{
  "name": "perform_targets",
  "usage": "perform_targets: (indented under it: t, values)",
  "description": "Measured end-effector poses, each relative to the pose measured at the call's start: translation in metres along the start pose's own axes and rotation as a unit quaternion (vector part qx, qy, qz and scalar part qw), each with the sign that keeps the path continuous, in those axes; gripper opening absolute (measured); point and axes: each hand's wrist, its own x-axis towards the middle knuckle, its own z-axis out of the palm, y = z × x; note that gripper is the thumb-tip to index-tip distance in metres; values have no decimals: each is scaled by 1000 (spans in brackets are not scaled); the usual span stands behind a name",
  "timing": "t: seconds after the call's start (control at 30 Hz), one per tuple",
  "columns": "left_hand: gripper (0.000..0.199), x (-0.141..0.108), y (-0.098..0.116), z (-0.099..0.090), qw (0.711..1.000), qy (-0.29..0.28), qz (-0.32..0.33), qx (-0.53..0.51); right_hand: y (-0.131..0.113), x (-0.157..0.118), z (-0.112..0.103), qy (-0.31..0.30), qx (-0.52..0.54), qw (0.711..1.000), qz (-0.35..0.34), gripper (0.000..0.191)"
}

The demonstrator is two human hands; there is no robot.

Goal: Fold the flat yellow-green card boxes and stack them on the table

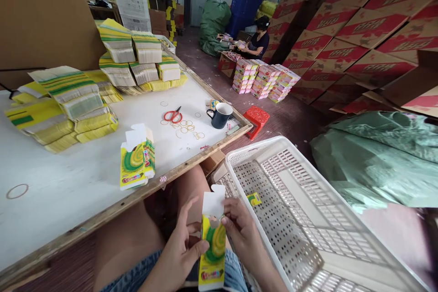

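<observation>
1. A small yellow-and-green printed cardboard box (212,260), long and narrow, is held above the seated person's lap, between both hands, its white flaps open at the upper end.
2. The left hand (183,248) has a narrow grip on the box: thumb on the front near the left edge, forefinger raised beside the white flap.
3. The right hand (244,230) also grips the box closely, its thumb at the upper right edge, just below the flap.
4. Beyond the left hand is a white counter with a worn wooden edge (41,210). Near its edge lie similar yellow-and-green printed boxes with white flaps raised (137,164), apart from both hands.
5. Farther back on the counter are red-handled scissors (173,116), thin tan rubber bands (186,127), a dark blue mug with a white interior (221,116) and stacked bundles of flat yellow, green and white cardboard (73,93).
6. Just beside the right hand stands a large white perforated plastic basket (290,194); a small yellow-and-green piece (254,199) lies inside.
</observation>
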Motion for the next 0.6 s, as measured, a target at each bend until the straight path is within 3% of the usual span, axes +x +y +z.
perform_targets:
  t: [0.07, 0.2, 0.3, 0.37, 0.5, 0.6]
  values:
    - [73, 2, 2, 0, 1000, 1, 10, -1, -1, 2, 0, 8, 14, 1000, -2, 32]
    - [42, 5, 5, -4, 995, 29, 23, 90, -4, 3, -8, -31, -41, 998, -40, 32]
    - [41, 5, 3, -5, 987, 70, 28, 143, -8, 2, -11, -72, -43, 996, 24, 30]
    - [43, 4, 0, -5, 985, 64, 34, 155, -10, 2, -8, -83, -58, 992, 70, 32]
    - [46, 3, 0, -2, 990, 32, 34, 134, -9, 5, 4, -33, -116, 989, 89, 26]
    - [45, 5, 5, -1, 994, 36, 22, 104, -6, 5, 9, -19, -156, 983, 96, 33]
